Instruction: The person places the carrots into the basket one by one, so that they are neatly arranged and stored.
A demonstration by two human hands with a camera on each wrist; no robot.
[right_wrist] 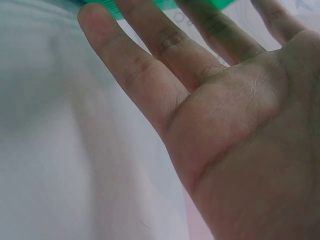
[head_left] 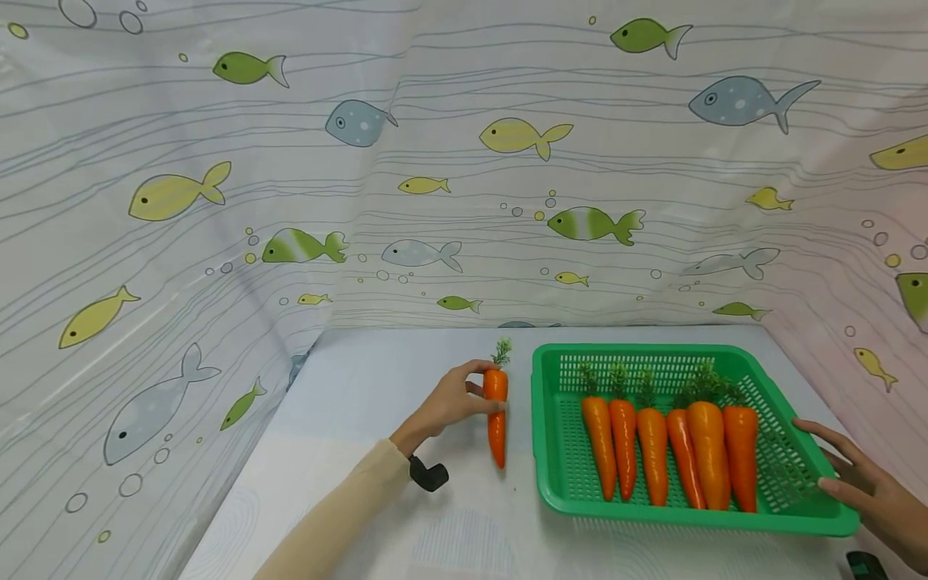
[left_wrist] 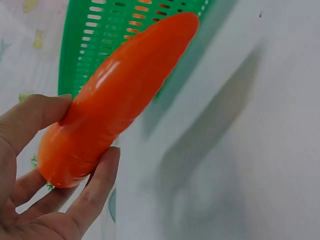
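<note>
My left hand pinches an orange toy carrot between thumb and fingers, left of the green basket. The carrot's leafy top points away from me and its tip towards me. In the left wrist view, the carrot is held above the white surface, its shadow apart from it. Several more carrots lie side by side in the green plastic basket, leaves at the far side. At the basket's right rim, my right hand touches with outstretched fingers. In the right wrist view, this hand's palm shows.
The white table carries the basket on its right side. Behind and along both sides hangs a sheet printed with fish. Each wrist wears a dark camera, the left one showing near the sleeve.
</note>
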